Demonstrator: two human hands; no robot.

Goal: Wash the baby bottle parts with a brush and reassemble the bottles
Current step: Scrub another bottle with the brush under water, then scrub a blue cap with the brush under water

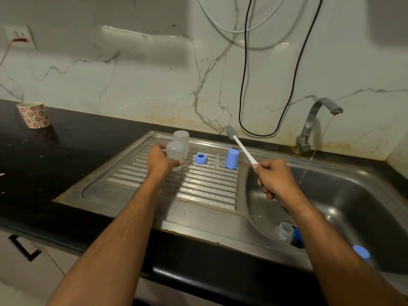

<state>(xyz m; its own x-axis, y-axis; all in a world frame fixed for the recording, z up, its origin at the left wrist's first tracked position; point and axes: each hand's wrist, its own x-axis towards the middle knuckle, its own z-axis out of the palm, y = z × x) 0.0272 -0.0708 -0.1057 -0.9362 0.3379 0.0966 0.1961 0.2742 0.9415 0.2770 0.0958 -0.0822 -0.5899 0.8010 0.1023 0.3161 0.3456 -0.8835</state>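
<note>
My left hand [159, 160] grips a clear bottle body [175, 152], turned upside down on the ribbed steel drainboard [198, 191]. A second clear bottle body [181, 139] stands just behind it. My right hand [274, 176] holds the white handle of a bottle brush [239, 144], its grey bristle head pointing up toward the wall. In a row on the drainboard stand a blue collar ring [201, 159], a clear nipple [217, 160] and a blue cap [232, 159]. In the sink basin [353, 195] lie another clear bottle [284, 231] and blue parts [361, 251].
A steel tap [313, 120] at the back right runs a thin stream of water into the basin. Black and white cables [242, 85] hang down the marble wall. A patterned cup [34, 114] stands on the black counter at far left.
</note>
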